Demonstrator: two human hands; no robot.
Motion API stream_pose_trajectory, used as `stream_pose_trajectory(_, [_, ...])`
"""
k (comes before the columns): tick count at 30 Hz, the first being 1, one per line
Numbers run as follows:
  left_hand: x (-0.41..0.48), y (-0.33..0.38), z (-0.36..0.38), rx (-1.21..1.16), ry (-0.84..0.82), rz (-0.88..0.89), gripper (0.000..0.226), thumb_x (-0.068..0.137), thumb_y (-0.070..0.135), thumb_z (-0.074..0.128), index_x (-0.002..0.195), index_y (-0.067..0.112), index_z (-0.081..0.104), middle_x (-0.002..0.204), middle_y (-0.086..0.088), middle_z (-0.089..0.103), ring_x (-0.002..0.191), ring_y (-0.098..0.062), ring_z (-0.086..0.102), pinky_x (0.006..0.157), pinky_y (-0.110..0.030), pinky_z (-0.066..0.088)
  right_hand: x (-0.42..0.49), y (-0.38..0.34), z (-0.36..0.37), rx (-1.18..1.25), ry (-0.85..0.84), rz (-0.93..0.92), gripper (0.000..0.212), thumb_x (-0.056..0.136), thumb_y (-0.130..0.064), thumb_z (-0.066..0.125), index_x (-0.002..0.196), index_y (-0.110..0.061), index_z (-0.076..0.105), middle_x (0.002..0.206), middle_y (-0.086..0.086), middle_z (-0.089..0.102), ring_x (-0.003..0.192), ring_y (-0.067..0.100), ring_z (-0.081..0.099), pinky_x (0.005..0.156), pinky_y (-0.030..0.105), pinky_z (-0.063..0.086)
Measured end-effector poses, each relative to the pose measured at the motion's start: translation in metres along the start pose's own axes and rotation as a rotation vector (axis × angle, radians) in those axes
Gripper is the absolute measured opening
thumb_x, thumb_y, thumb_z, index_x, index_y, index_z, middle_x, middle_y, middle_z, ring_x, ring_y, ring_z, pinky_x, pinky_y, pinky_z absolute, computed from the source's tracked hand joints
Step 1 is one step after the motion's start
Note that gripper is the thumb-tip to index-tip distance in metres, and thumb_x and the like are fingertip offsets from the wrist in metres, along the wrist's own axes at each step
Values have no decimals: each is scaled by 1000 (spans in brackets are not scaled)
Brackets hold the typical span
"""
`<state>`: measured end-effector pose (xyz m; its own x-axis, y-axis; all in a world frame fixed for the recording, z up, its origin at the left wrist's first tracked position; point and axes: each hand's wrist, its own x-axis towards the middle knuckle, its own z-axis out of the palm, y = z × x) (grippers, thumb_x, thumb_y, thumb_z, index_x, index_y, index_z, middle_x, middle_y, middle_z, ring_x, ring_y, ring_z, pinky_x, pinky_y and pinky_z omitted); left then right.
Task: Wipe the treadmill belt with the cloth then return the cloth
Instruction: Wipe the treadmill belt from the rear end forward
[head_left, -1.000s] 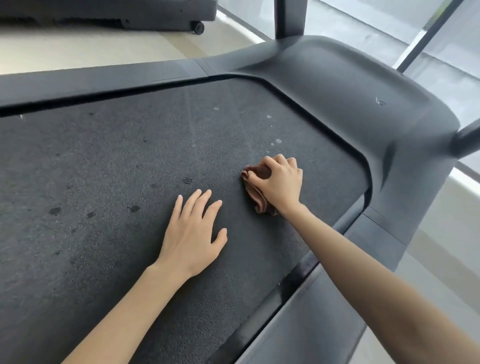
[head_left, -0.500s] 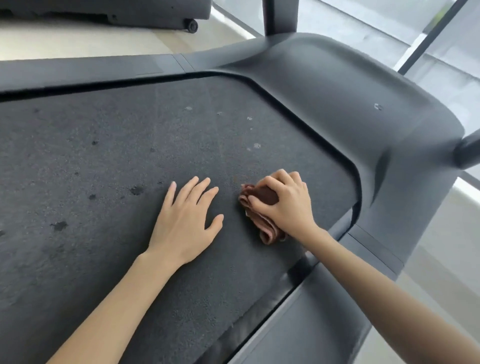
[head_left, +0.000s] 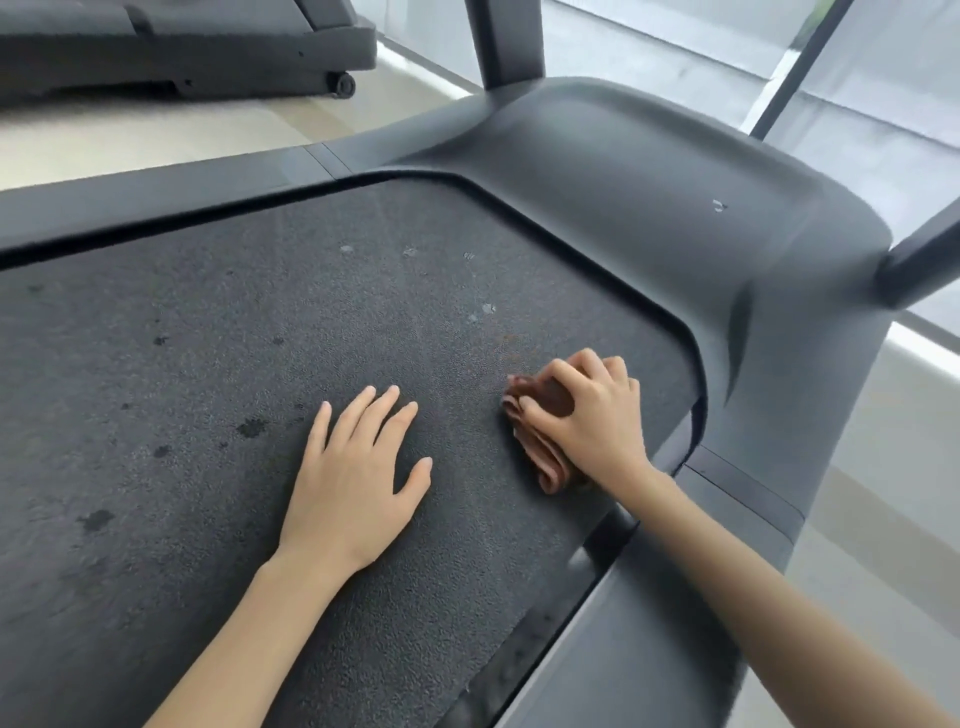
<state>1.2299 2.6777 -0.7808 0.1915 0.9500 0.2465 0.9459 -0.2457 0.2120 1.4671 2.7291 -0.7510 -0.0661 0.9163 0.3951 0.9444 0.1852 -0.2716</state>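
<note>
Where two hands meet belt (head_left: 208, 364): one cloth (head_left: 540, 441), perhaps folded.

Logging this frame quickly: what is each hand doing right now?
Left hand: open, flat on the treadmill belt, holding nothing.
Right hand: closed on the brown cloth, pressing it to the belt.

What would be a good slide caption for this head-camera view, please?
Right hand presses a bunched brown cloth on the spotted treadmill belt; left hand rests flat beside it.
</note>
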Motion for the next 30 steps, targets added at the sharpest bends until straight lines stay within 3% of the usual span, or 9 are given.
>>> stream_pose_trajectory(4, [0,0,1,10,1,-2,62,87,50,30,132,15,54,142,-4,48,136,-22,36,113,-48,22,-24,38,-23,27,19,-69,39,71,-59,52,81,-25,67,85,-4,59,83,28,50,73,39,42])
stream_pose_trajectory(7, [0,1,0,13,2,-2,62,86,49,31,132,15,55,142,-4,48,135,-22,37,112,-49,23,24,60,-17,-96,22,125,45,74,-64,51,86,-23,65,94,2,60,96,32,49,79,42,41])
stream_pose_trajectory(10, [1,2,-2,15,0,1,62,85,50,32,131,14,56,141,-5,49,135,-23,38,112,-50,25,68,65,-3,-130,-14,385,40,81,-55,58,98,-20,64,111,7,58,110,35,44,88,43,35])
stream_pose_trajectory(12, [2,2,-2,11,1,0,63,85,50,32,131,14,56,141,-5,49,134,-23,39,112,-51,25,75,57,2,-128,14,462,38,82,-53,58,100,-20,63,116,8,56,112,35,42,90,45,33])
stream_pose_trajectory(15, [2,1,-1,2,6,1,63,85,50,32,130,14,56,141,-6,50,134,-23,39,112,-50,23,51,38,1,-113,9,369,38,82,-55,58,100,-22,62,114,6,56,109,33,43,85,42,32])
stream_pose_trajectory(20, [1,0,0,11,0,11,64,86,51,31,132,14,55,142,-5,48,136,-23,37,112,-49,21,-12,26,-14,-22,-15,-44,42,73,-62,51,86,-24,64,92,-1,58,91,28,48,76,39,37])
stream_pose_trajectory(22, [2,0,-1,4,-4,15,64,86,51,31,132,14,55,142,-6,48,135,-24,37,112,-50,22,-4,45,-19,-31,9,25,40,73,-61,55,85,-24,66,91,-1,59,92,29,50,77,39,39])
stream_pose_trajectory(26, [0,0,-3,34,-37,23,64,88,49,28,135,13,52,143,-7,46,136,-25,36,112,-51,23,36,60,-11,-56,99,399,33,80,-53,62,95,-23,65,109,3,59,109,34,45,86,40,31])
stream_pose_trajectory(30, [0,3,-10,75,-87,31,67,90,49,19,141,13,44,148,-6,40,140,-24,30,114,-48,20,50,27,7,-98,39,372,38,82,-55,59,101,-23,65,116,5,57,111,34,42,88,42,29])
